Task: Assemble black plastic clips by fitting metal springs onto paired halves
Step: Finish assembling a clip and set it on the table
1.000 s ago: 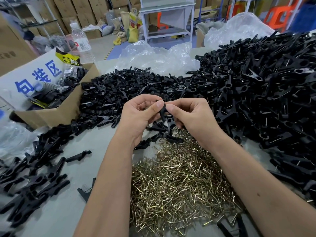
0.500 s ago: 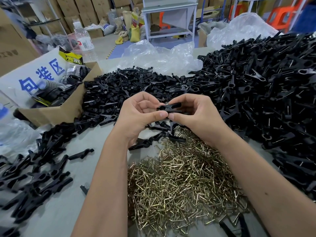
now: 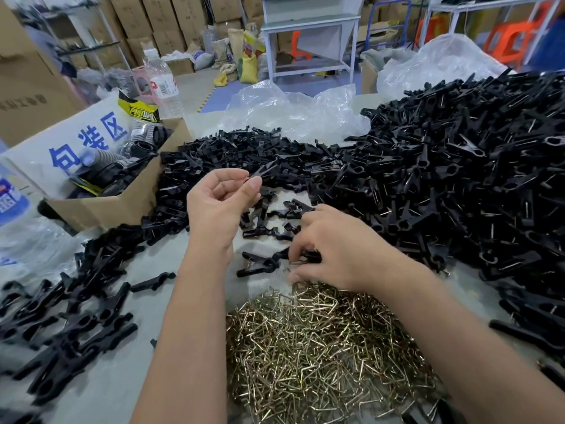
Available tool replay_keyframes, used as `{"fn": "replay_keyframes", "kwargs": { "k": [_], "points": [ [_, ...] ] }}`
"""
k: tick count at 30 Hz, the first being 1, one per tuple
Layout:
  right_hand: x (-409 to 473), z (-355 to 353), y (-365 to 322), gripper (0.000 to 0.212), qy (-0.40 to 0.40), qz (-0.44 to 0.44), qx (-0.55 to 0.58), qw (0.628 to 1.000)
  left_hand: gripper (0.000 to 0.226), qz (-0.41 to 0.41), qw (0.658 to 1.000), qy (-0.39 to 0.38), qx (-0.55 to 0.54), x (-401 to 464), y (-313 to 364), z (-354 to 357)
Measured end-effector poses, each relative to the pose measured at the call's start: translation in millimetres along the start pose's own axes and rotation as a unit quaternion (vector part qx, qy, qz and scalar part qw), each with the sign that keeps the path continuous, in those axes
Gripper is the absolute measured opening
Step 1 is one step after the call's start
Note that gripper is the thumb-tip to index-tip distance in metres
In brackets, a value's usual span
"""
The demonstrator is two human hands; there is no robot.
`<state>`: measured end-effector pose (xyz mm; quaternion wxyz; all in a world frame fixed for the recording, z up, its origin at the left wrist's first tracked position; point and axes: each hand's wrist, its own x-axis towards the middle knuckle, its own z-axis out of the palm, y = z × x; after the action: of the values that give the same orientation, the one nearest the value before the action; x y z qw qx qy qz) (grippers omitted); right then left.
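My left hand (image 3: 221, 198) is raised over the table, thumb and forefinger pinching the end of a black clip half (image 3: 260, 172). My right hand (image 3: 333, 249) is down at the far edge of the brass-coloured spring pile (image 3: 321, 350), its curled fingertips pinching a metal spring (image 3: 296, 262). An assembled black clip (image 3: 260, 264) lies on the table just left of those fingertips. Loose black clip halves (image 3: 232, 154) are heaped behind my hands.
A tall mound of assembled clips (image 3: 458, 166) fills the right side. More clips (image 3: 61, 325) lie scattered at the left. An open cardboard box (image 3: 122, 206) stands at the back left, with a water bottle (image 3: 162, 84) and crumpled clear plastic (image 3: 293, 111) behind.
My hands have separated. The right hand dropped from the clip held between both hands down to the edge of the spring pile. The left hand stayed raised.
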<state>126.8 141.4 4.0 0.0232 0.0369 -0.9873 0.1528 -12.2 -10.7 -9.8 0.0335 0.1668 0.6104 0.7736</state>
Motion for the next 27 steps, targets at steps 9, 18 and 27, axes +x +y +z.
{"fn": "replay_keyframes", "kwargs": {
  "k": [9, 18, 27],
  "points": [
    [6, 4, -12, 0.012, -0.007, -0.008, 0.044, 0.999, 0.025, 0.008, 1.000, -0.015, 0.010, -3, -3, 4],
    [1, 7, 18, 0.010, 0.334, 0.114, 0.468, 0.810, 0.028, 0.017, 0.997, -0.043, 0.060, -2, -5, 1],
    [5, 8, 21, 0.011, 0.319, 0.165, 0.570, 0.739, 0.029, 0.024, 0.982, -0.179, 0.050, -13, 4, 19]
  ]
}}
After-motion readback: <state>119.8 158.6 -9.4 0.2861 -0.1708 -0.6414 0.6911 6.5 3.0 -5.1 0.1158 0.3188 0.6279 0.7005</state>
